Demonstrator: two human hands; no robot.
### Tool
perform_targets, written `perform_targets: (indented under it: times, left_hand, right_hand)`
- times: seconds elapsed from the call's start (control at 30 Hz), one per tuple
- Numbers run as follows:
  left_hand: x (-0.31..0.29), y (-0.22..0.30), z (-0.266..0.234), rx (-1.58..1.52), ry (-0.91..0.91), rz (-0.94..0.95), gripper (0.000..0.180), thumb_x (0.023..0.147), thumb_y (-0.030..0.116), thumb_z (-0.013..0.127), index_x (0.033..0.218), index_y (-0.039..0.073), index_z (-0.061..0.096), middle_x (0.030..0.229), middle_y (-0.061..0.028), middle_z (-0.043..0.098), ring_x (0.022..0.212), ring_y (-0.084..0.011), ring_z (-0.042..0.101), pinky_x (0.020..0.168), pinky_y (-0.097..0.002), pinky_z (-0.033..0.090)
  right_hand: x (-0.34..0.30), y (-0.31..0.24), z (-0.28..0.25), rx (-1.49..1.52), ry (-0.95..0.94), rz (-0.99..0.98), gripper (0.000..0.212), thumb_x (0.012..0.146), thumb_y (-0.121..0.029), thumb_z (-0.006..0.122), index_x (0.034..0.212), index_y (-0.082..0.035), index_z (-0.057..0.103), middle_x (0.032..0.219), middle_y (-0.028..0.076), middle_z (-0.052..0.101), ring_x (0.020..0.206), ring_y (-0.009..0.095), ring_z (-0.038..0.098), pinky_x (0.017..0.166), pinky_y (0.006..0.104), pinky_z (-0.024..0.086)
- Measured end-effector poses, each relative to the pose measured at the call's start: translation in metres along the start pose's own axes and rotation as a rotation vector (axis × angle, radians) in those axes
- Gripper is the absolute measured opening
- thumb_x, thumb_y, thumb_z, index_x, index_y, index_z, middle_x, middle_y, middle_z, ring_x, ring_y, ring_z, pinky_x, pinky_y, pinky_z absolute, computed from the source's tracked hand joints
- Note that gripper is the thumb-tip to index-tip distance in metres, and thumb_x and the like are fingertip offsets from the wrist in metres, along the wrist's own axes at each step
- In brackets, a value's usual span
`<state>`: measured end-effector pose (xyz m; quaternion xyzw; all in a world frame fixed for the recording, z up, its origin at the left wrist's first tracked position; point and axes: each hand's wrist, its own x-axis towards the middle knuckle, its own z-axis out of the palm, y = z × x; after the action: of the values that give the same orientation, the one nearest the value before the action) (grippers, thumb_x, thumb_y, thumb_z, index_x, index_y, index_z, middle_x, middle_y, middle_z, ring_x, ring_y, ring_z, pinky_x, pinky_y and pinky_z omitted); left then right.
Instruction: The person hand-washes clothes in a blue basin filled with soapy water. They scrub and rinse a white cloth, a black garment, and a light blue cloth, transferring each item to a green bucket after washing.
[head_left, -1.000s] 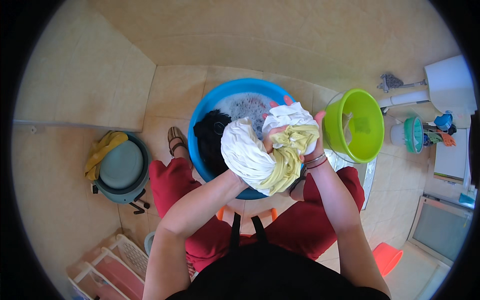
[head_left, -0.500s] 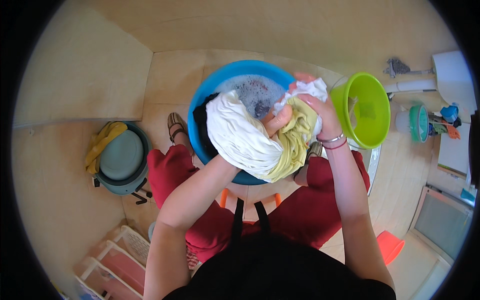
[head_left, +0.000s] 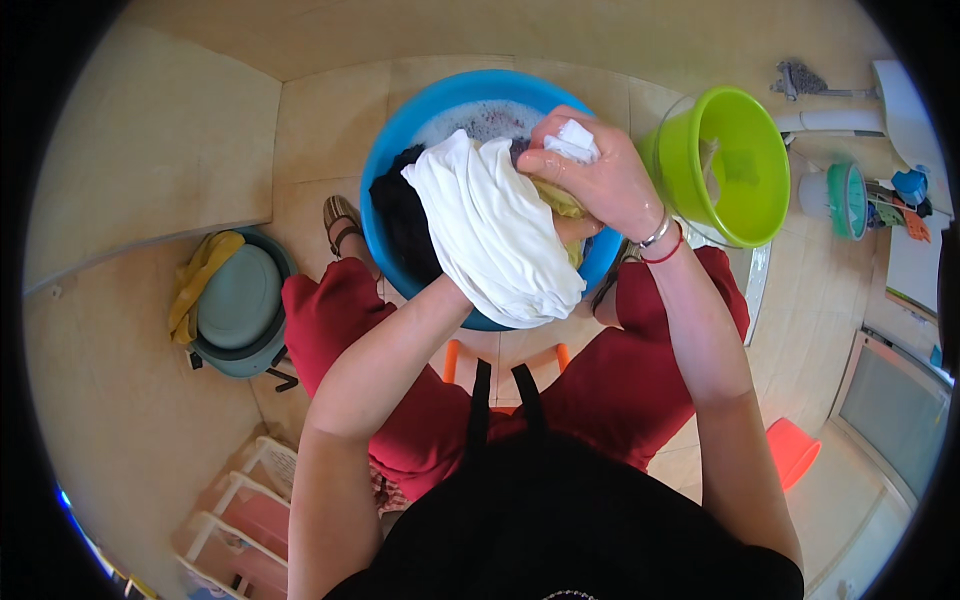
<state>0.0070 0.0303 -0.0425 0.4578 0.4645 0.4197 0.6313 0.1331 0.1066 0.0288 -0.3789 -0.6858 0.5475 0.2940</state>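
A white garment (head_left: 490,230) with yellow cloth (head_left: 560,198) at its right side is draped over my left wrist, above a blue basin (head_left: 375,150). My left hand (head_left: 576,232) is mostly covered by it; a bit of skin shows against the yellow part, where the hand grips the garment. My right hand (head_left: 610,180), wet and wearing a silver bangle and red string, is closed round a bunched white end that pokes out above the thumb. Black cloth (head_left: 400,215) hangs at the basin's left side, and sudsy water (head_left: 480,120) fills the far part.
A lime-green bucket (head_left: 705,170) stands right of the basin. At left, a grey-green tub (head_left: 240,300) has a yellow cloth (head_left: 205,280) over its rim. A white rack (head_left: 240,510) stands lower left, a red container (head_left: 793,452) lower right. A wall (head_left: 150,150) rises on the left.
The white part has spread over more of the yellow cloth. My right hand has turned and moved left, its back now facing up, still gripping the white end.
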Motion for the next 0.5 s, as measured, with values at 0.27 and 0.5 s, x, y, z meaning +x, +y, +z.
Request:
perform_targets:
  times: [0.27,0.5]
  left_hand:
    - [-0.003,-0.007,0.000,0.008,0.013,-0.009,0.063,0.074,0.021,0.081,0.124,0.008,0.045,0.107,-0.0065,0.058,0.091,-0.0194,0.061,0.075,-0.0318,0.051]
    - [-0.003,-0.010,-0.001,0.025,0.023,-0.019,0.061,0.074,0.021,0.080,0.123,0.008,0.046,0.106,-0.0069,0.059,0.089,-0.0200,0.062,0.073,-0.0322,0.051]
  right_hand:
    - [0.004,0.001,0.011,-0.283,0.078,-0.152,0.033,0.091,-0.034,0.055,0.078,-0.005,0.064,0.071,0.012,0.060,0.064,0.029,0.057,0.057,0.0364,0.043]
    - [0.007,0.027,0.020,-0.619,0.136,-0.328,0.018,0.088,-0.021,0.054,0.085,-0.005,0.061,0.068,0.014,0.059,0.061,0.033,0.057,0.051,0.0406,0.044]
